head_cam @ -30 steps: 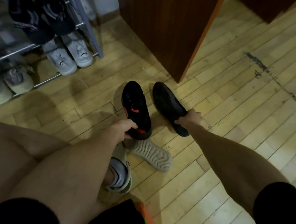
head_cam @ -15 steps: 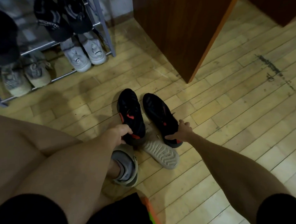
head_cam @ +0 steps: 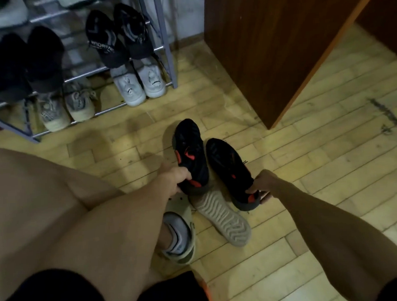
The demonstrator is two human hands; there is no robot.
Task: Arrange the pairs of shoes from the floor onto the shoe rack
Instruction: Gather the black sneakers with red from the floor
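Two black shoes [head_cam: 190, 150]: left hand [head_cam: 173, 179] grasps one, right hand [head_cam: 263, 183] another; rack [head_cam: 170, 59] holds pairs [head_cam: 140, 84].

A grey metal tube shoe rack [head_cam: 169, 59] is set at the upper left on a pale wooden plank floor [head_cam: 311, 190]. On its lowest tier, a pair of white leather trainers [head_cam: 140, 84] is placed at the right end and a pair of grey knit trainers [head_cam: 67, 107] to their left. A brown wooden cabinet [head_cam: 279, 40] is set right of the rack. Before the rack, the left black-and-red fabric trainer [head_cam: 191, 155] is held at its heel by the left hand [head_cam: 173, 179]. The right black-and-red fabric trainer [head_cam: 229, 169], just beside it, is held by the right hand [head_cam: 263, 183]. A beige rubber sandal [head_cam: 222, 218], turned sole up, is laid nearer, between the hands.
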